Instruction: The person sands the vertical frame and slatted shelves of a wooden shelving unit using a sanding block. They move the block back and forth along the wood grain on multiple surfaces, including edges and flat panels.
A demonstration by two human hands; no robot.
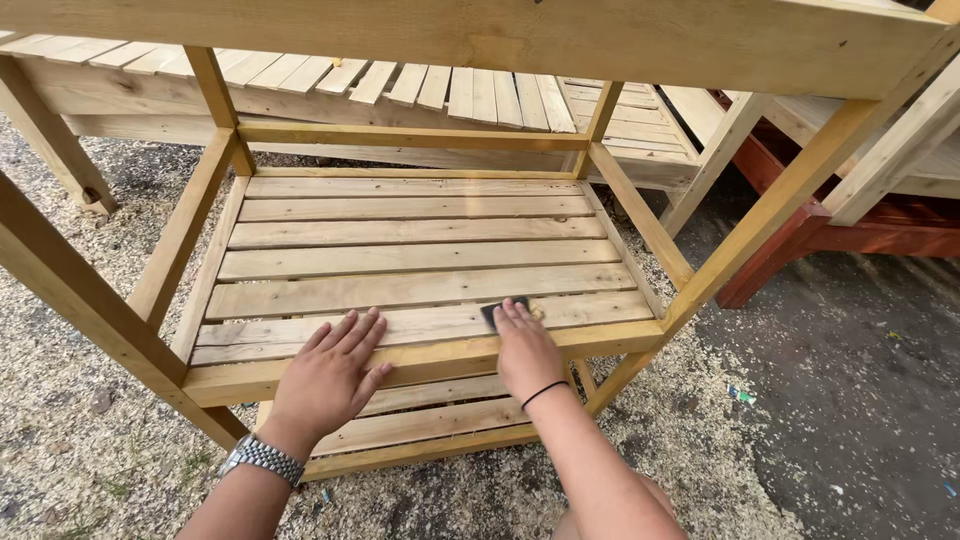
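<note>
Outdoors on sawdust-strewn ground, left hand [330, 375] lies flat, open on slatted shelf [420, 260]; right hand [525, 350] presses dark sanding pad [492, 312].

I look down at a pale wooden slatted shelf [420, 260] framed by square posts. My left hand [335, 370] lies flat, fingers spread, on the nearest slat and the front rail [430, 362], a metal watch [262, 458] on its wrist. My right hand [525, 350] presses a small dark sanding pad [492, 312] onto the same slat, just right of the left hand; a thin black band [545, 393] circles that wrist. A lower slatted shelf [420, 425] shows beneath the rail. Sawdust covers the gravel ground [80, 450] at left; dark ground [850, 400] spreads at right. Far behind lies another slatted frame [400, 85], and a red-stained wooden frame [800, 235] stands far right.
</note>
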